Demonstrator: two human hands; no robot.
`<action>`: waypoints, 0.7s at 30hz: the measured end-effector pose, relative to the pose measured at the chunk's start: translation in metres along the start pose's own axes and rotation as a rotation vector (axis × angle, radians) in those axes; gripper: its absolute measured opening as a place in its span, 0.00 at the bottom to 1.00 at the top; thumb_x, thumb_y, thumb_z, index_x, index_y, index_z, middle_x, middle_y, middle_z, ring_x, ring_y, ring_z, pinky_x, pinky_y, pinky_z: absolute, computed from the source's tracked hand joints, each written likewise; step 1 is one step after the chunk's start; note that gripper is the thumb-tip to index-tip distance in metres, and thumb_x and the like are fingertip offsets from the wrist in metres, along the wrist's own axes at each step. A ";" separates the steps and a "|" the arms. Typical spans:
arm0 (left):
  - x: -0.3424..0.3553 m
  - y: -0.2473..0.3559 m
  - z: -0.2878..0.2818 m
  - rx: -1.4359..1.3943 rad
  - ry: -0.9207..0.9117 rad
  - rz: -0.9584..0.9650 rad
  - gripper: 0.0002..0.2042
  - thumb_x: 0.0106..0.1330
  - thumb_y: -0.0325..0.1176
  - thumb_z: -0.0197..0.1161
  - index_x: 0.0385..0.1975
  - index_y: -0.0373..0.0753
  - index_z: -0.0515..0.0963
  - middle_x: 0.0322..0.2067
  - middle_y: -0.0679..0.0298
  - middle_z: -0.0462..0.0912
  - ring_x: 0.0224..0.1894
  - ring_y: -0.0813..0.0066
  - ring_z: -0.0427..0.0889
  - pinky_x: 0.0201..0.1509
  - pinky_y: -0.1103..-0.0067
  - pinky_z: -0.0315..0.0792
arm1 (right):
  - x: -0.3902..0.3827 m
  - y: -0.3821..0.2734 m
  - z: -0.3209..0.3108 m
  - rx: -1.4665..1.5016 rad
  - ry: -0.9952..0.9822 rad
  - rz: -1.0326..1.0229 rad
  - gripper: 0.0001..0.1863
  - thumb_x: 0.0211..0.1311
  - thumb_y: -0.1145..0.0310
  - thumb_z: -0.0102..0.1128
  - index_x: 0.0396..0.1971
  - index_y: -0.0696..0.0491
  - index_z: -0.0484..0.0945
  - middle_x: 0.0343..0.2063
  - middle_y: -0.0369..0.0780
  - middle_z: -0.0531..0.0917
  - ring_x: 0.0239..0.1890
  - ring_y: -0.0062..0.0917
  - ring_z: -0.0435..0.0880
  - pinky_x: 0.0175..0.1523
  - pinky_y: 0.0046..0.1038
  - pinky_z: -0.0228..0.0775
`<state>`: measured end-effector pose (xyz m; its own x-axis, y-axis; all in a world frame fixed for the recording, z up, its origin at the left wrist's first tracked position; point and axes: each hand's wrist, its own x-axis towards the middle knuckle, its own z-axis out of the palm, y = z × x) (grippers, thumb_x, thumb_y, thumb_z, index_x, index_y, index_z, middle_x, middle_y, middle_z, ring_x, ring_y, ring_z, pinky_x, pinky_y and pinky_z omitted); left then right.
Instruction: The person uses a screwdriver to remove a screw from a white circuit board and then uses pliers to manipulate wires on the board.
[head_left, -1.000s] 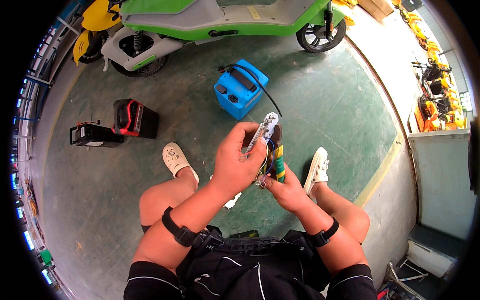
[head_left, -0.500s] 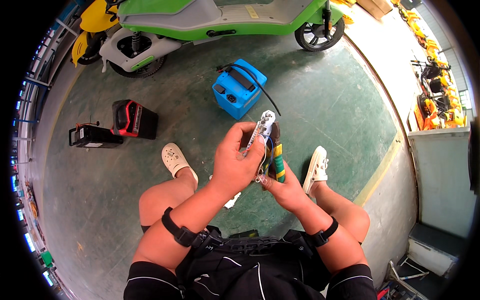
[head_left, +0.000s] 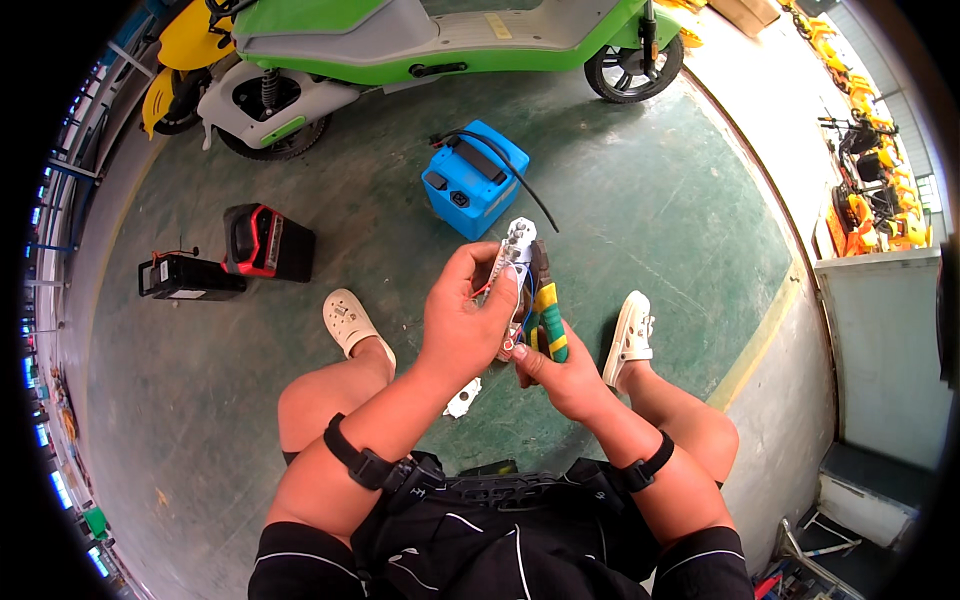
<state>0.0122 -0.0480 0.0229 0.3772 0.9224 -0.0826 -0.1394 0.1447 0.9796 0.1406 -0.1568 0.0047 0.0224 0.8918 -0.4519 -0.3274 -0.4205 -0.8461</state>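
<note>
My left hand (head_left: 462, 318) is closed around a narrow white plastic part (head_left: 519, 236) with a row of small metal-looking fittings, its far end tilted up and away. Thin red, white and blue wires (head_left: 514, 322) hang along the part between my two hands. In my right hand (head_left: 566, 382) are pliers with green and yellow handles (head_left: 552, 322); their dark jaws point away from me, right beside the white part. Whether the jaws touch a wire cannot be made out. My right thumb lies close to the wires' lower ends.
A blue battery box (head_left: 475, 205) with a black cable stands on the green floor ahead. Farther left are a black-and-red battery case (head_left: 268, 240) and a black case (head_left: 198, 277). A green scooter (head_left: 392, 72) stands beyond. A white plastic piece (head_left: 463, 398) lies below my left forearm.
Both hands have shifted slightly left, with the white part and the pliers. The white piece on the floor shows more fully now.
</note>
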 end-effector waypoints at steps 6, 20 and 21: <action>0.000 0.002 0.000 0.026 0.013 0.001 0.11 0.72 0.25 0.60 0.51 0.30 0.74 0.44 0.63 0.82 0.50 0.80 0.79 0.56 0.79 0.73 | 0.000 -0.002 0.000 -0.042 0.047 -0.013 0.21 0.71 0.65 0.64 0.59 0.54 0.70 0.27 0.31 0.74 0.25 0.14 0.72 0.30 0.22 0.67; 0.004 -0.005 -0.007 -0.013 0.018 0.041 0.10 0.74 0.26 0.59 0.51 0.32 0.73 0.43 0.66 0.81 0.45 0.84 0.77 0.51 0.82 0.72 | 0.009 0.002 0.002 -0.107 0.118 -0.043 0.19 0.71 0.64 0.64 0.56 0.54 0.72 0.26 0.30 0.74 0.24 0.14 0.72 0.28 0.22 0.66; 0.005 -0.005 -0.008 0.035 0.011 0.047 0.10 0.75 0.28 0.59 0.51 0.33 0.73 0.43 0.66 0.80 0.44 0.85 0.77 0.50 0.83 0.71 | 0.011 0.001 -0.001 -0.065 0.119 -0.040 0.20 0.71 0.64 0.64 0.56 0.54 0.71 0.26 0.31 0.75 0.24 0.14 0.73 0.29 0.22 0.66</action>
<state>0.0075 -0.0408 0.0163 0.3611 0.9317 -0.0381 -0.1250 0.0889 0.9882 0.1414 -0.1476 -0.0007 0.1469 0.8837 -0.4444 -0.2626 -0.3983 -0.8789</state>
